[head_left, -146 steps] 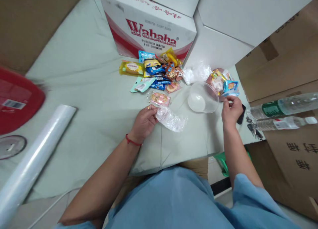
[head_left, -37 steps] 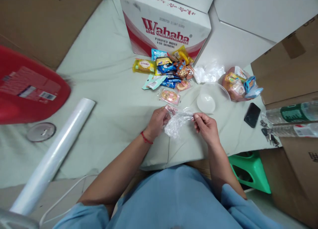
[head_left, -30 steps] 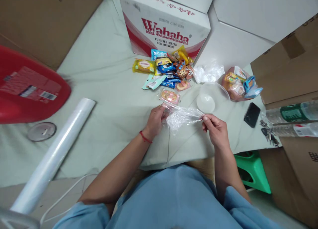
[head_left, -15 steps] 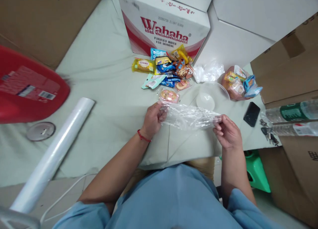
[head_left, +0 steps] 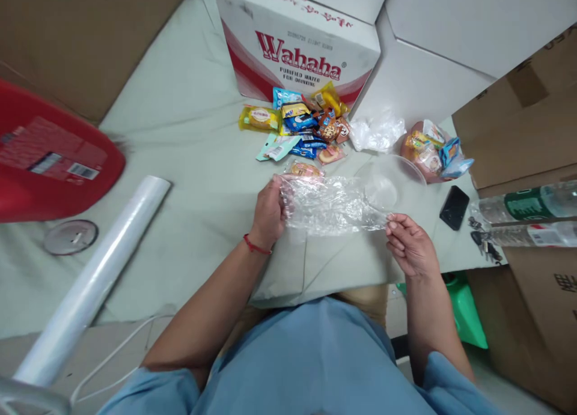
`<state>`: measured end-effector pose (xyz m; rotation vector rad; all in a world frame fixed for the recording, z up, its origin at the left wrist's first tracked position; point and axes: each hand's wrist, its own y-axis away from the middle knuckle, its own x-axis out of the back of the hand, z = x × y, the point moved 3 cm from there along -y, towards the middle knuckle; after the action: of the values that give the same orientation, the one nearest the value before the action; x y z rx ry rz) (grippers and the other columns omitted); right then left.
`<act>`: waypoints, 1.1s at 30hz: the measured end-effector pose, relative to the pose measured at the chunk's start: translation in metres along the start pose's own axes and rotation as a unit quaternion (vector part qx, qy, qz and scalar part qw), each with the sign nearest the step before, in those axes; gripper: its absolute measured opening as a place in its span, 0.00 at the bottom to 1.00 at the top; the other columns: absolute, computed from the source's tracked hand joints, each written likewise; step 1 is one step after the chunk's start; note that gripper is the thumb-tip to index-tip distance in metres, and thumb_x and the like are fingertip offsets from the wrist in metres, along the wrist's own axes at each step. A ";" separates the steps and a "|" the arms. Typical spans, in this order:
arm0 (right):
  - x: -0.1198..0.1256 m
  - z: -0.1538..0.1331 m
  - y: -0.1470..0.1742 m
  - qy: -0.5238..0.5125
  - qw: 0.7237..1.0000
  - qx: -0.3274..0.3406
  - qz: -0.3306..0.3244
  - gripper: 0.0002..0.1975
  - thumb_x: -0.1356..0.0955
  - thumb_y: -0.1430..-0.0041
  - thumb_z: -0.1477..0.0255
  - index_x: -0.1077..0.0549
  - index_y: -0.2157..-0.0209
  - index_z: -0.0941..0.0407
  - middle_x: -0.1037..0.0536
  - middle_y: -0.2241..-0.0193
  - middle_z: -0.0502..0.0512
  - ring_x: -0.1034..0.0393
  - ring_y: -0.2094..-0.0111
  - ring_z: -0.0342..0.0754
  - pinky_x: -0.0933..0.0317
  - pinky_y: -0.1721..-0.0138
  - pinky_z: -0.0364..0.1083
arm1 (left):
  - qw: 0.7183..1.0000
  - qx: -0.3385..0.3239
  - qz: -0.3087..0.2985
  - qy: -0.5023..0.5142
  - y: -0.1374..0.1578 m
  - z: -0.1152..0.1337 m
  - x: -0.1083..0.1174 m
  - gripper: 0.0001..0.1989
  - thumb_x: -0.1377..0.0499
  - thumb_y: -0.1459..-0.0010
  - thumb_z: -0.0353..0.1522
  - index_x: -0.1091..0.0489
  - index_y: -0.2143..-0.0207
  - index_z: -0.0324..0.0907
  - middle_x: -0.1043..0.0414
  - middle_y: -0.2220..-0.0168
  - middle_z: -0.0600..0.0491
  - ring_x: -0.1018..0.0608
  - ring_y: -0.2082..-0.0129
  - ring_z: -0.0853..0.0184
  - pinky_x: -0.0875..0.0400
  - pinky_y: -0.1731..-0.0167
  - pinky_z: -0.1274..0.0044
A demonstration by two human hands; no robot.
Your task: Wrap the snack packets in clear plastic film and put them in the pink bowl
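Observation:
A clear, wrinkled sheet of thin plastic film (head_left: pixel 331 208) is stretched between my hands above the front of the table. My left hand (head_left: pixel 269 209) grips its left end, fingers closed. At the other end, my right hand (head_left: pixel 411 239) pinches the right corner between thumb and fingers. Behind the film, and partly covered by it, stands a clear plastic bowl (head_left: pixel 412 173). A small wrapped cake (head_left: pixel 305 169) lies just beyond my left hand. Farther back is a pile of packaged snacks (head_left: pixel 302 124).
A Wahaha carton (head_left: pixel 297 48) stands behind the snacks, with crumpled clear plastic (head_left: pixel 378 133) beside it. To the right are a snack-filled bowl (head_left: pixel 421 154), a black phone-like object (head_left: pixel 454 208), keys (head_left: pixel 484 244) and bottles (head_left: pixel 532 203). A long film roll (head_left: pixel 99 277) and red container (head_left: pixel 54 157) occupy the left.
My left hand has shifted slightly left and up, and the film has opened from a bunched strip into a wider sheet. The bowl behind it has moved slightly right.

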<state>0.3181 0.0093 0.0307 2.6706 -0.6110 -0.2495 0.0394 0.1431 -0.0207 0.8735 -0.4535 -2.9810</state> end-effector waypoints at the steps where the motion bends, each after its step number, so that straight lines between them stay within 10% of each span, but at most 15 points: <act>1: 0.008 -0.002 0.001 0.005 1.000 0.001 0.005 0.22 0.16 0.56 0.64 0.21 0.61 0.54 0.26 0.75 0.46 0.53 0.83 0.33 0.59 0.86 0.36 | 1.000 0.000 -0.005 -0.002 0.000 0.002 0.000 0.26 0.34 0.42 0.56 0.22 0.63 0.42 0.40 0.77 0.59 0.43 0.82 0.75 0.52 0.84 0.77; 5: 0.039 -0.003 0.007 0.062 0.993 0.061 0.074 0.22 0.17 0.51 0.59 0.21 0.59 0.54 0.25 0.72 0.48 0.50 0.82 0.35 0.56 0.84 0.38 | 1.000 0.019 0.001 -0.014 0.003 0.002 -0.001 0.24 0.33 0.41 0.54 0.26 0.69 0.42 0.41 0.78 0.60 0.44 0.83 0.76 0.53 0.85 0.77; 9: 0.036 -0.006 0.026 0.213 0.928 0.256 0.168 0.18 0.23 0.39 0.55 0.21 0.54 0.52 0.24 0.67 0.51 0.35 0.73 0.43 0.35 0.72 0.43 | 0.998 0.063 0.011 -0.006 0.010 -0.006 -0.006 0.27 0.32 0.41 0.55 0.35 0.74 0.43 0.40 0.79 0.59 0.41 0.83 0.76 0.51 0.85 0.79; 15: -0.057 0.010 0.044 0.469 0.730 0.489 -0.093 0.37 0.21 0.44 0.51 0.27 0.37 0.49 0.29 0.36 0.65 0.38 0.34 0.67 0.41 0.33 0.69 | 0.991 0.124 -0.026 -0.043 0.038 -0.006 -0.015 0.29 0.38 0.39 0.60 0.27 0.64 0.42 0.40 0.79 0.60 0.43 0.85 0.76 0.53 0.87 0.80; 18: -0.087 0.022 0.042 0.474 0.688 0.529 -0.149 0.19 0.25 0.34 0.58 0.22 0.45 0.48 0.30 0.34 0.62 0.41 0.32 0.64 0.43 0.31 0.68 | 0.987 0.133 -0.038 -0.082 0.056 -0.001 -0.009 0.31 0.38 0.42 0.62 0.28 0.63 0.43 0.40 0.79 0.60 0.43 0.85 0.76 0.53 0.86 0.80; 23: -0.095 0.005 0.040 0.389 0.745 0.496 -0.220 0.06 0.32 0.28 0.70 0.20 0.58 0.51 0.25 0.39 0.61 0.33 0.37 0.58 0.35 0.37 0.63 | 0.977 0.108 -0.038 -0.180 0.081 0.007 0.017 0.32 0.41 0.43 0.64 0.33 0.68 0.43 0.41 0.80 0.61 0.44 0.85 0.76 0.53 0.85 0.79; 28: -0.085 -0.023 0.005 0.318 0.874 0.232 -0.283 0.10 0.33 0.29 0.61 0.27 0.60 0.53 0.19 0.61 0.56 0.22 0.61 0.49 0.27 0.61 0.47 | 0.920 0.134 -0.123 -0.348 0.104 0.013 0.048 0.29 0.39 0.44 0.60 0.29 0.68 0.42 0.45 0.82 0.63 0.40 0.83 0.73 0.46 0.81 0.79; 33: -0.106 -0.023 -0.053 0.414 0.849 0.164 -0.285 0.08 0.34 0.32 0.65 0.28 0.63 0.54 0.27 0.78 0.45 0.35 0.78 0.44 0.40 0.73 0.43 | 0.889 0.091 -0.080 -0.441 0.125 0.016 0.086 0.25 0.42 0.39 0.54 0.26 0.60 0.41 0.32 0.78 0.58 0.30 0.78 0.67 0.34 0.75 0.76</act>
<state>0.2496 0.1085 0.0385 2.8208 0.4578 0.8980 -0.0515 0.0209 -0.0188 -0.5611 -0.6811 -3.3577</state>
